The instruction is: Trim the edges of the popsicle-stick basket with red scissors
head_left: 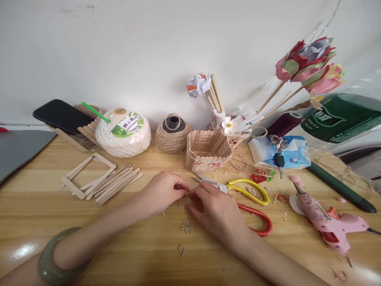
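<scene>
Both hands meet over the middle of the wooden table. My left hand (166, 190) is closed, thumb and index fingertips pressed together. My right hand (216, 206) has its fingers curled and closed right beside it. A tiny sliver shows at the fingertips, too small to name. Just below lies a small flower shape of thin wood slivers (187, 226), with a small curled piece (181, 250) nearer me. Behind my right hand, scissors (251, 190) with one yellow and one red handle lie spread apart. A small craft-stick basket (205, 159) stands beyond the hands.
Left are craft sticks (119, 182), a stick frame (77, 193), a wrapped coconut (123, 137) and a phone (62, 115). A twine spool (172, 135) stands behind. Right are a pink glue gun (330, 222), a tissue pack (262, 153), a green bottle (342, 119) and paper flowers (305, 61).
</scene>
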Tool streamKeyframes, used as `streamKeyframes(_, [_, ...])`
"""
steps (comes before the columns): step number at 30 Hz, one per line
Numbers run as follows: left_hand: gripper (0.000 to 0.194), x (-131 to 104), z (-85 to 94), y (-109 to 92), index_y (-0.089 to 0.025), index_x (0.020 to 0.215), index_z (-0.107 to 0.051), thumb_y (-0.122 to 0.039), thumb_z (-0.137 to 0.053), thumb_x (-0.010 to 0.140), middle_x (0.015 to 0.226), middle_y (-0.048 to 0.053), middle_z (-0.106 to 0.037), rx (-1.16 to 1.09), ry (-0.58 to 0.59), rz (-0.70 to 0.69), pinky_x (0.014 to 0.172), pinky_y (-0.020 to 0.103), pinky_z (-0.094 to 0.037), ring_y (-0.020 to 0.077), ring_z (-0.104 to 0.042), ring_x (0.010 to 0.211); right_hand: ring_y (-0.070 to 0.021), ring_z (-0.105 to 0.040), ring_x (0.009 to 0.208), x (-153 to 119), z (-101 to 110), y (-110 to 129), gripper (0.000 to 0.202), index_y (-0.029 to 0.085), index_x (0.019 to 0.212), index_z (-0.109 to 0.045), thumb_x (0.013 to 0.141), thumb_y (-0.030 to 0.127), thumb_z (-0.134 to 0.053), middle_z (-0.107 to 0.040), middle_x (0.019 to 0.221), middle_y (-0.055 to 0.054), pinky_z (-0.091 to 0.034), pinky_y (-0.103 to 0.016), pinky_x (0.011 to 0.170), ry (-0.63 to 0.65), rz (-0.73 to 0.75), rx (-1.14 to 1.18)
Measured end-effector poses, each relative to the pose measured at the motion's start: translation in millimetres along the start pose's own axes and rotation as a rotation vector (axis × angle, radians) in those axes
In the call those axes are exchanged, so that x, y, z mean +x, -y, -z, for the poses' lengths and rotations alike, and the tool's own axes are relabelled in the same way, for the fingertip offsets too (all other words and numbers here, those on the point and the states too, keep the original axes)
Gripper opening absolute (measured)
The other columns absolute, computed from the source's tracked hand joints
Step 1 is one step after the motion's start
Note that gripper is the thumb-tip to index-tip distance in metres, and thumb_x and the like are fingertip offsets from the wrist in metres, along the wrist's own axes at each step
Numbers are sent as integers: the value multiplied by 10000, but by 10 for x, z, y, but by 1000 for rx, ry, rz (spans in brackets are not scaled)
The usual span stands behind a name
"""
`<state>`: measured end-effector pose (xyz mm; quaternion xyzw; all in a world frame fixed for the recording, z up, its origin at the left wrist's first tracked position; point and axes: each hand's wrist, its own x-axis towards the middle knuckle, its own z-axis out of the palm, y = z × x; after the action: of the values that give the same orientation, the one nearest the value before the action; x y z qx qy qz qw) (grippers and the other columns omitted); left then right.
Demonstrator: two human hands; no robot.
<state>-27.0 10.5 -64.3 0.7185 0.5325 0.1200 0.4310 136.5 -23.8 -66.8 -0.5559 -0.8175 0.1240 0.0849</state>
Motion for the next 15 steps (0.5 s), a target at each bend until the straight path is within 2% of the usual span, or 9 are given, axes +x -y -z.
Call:
streamKeyframes(6, [239,-7,42,-17,-214,832,-703,-175,-490,732,854,-1,-721,120,-33,-68,702,265,-440,179,-628,788,-166,-610,674,13,-43,-61,72,196,759,-644,759,180,-573,-645,783,-15,-358,-241,532,-33,31,52])
streamKeyframes(12, [193,16,-5,-5,-235,783,-702,-165,-525,751,800,-4,-697,279,-75,-180,755,294,-422,190,-575,842,-159,-604,695,19,-40,-113,110,190,790,-655,775,140,-557,-641,803,-26,-406,-241,590,-27,79,126])
streamKeyframes(15, [192,28,-7,4,-235,759,-701,-147,-532,743,795,-6,-699,316,-65,-174,765,304,-414,199,-562,860,-160,-601,683,14,-55,-131,124,199,764,-658,777,135,-553,-637,788,-20,-401,-242,578,-47,83,131])
